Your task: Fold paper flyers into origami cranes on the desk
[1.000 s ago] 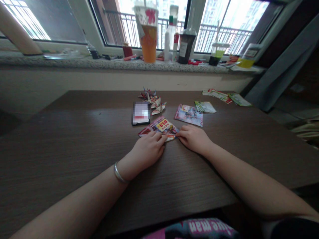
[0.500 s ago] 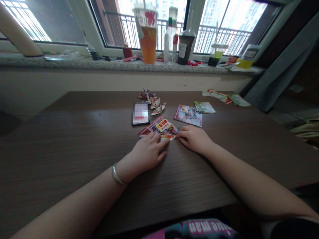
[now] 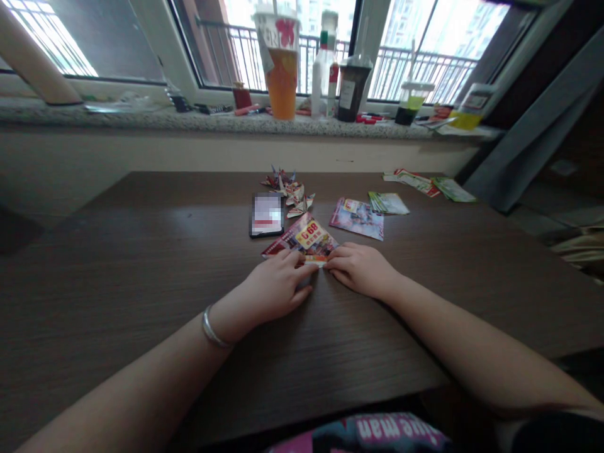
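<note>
Silver bangle (image 3: pixel 213 327): is circling the left wrist.
Phone (image 3: pixel 267 215): is lying on the brown worktop (image 3: pixel 117 283), its screen facing up.
Left hand (image 3: pixel 276 283): is resting its fingers on the lower edge of the folded sheet, its thumb spreading away from them.
Paper figures (image 3: pixel 295 196): are sitting in a cluster just beside the phone, beyond the sheet.
Folded sheet (image 3: pixel 311 235): is lying on the worktop between phone and square leaflet, showing a yellow price patch and pointing one corner away from the person.
Right hand (image 3: pixel 358 267): is touching the sheet's lower right edge, fingers bunching near the left fingertips; whether they are pinching or only pressing, I cannot tell.
Square leaflet (image 3: pixel 358 221): is lying beyond the right hand.
Green-edged stack (image 3: pixel 389 202): is adjoining that leaflet.
</note>
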Motion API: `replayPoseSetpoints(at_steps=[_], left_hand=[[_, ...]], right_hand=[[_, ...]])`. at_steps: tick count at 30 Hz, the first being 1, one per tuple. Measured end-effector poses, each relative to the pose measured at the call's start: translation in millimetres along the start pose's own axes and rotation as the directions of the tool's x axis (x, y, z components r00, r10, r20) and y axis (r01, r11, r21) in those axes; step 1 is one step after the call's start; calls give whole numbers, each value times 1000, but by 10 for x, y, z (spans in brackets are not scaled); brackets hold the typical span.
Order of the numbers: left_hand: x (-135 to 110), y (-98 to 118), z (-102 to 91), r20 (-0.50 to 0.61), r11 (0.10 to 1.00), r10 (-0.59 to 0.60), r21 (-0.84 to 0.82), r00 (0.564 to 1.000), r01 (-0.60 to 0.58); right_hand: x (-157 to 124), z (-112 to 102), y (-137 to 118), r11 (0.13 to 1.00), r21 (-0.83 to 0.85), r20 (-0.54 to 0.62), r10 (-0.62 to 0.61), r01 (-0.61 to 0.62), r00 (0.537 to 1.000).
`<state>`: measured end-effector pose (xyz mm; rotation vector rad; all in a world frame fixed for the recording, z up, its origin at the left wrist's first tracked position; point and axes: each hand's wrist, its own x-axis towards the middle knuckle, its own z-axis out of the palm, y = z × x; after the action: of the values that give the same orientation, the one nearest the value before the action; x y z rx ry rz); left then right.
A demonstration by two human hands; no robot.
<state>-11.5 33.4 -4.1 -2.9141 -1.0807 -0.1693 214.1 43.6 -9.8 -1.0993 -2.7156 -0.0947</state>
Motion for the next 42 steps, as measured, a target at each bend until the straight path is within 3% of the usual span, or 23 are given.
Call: replayPoseSetpoints(at_steps=[11,19,30,42], left_hand=[[3,-4,17,-25,999,-10,52,1000,11],[-4,-3,37,-42,997,-15,69,999,18],[-8,14,6,-40,997,-3,83,999,6],[-5,-22,59,-40,999,2,47,999,0]], right_hand=[[49,52,-1,994,-53,-50,-98,96,994],[93,23,50,985,-57,-12,-166,165,986],[30,-66,107,995,-96,55,-12,17,998],[-55,-224,237,976,-182,138,142,-116,980]])
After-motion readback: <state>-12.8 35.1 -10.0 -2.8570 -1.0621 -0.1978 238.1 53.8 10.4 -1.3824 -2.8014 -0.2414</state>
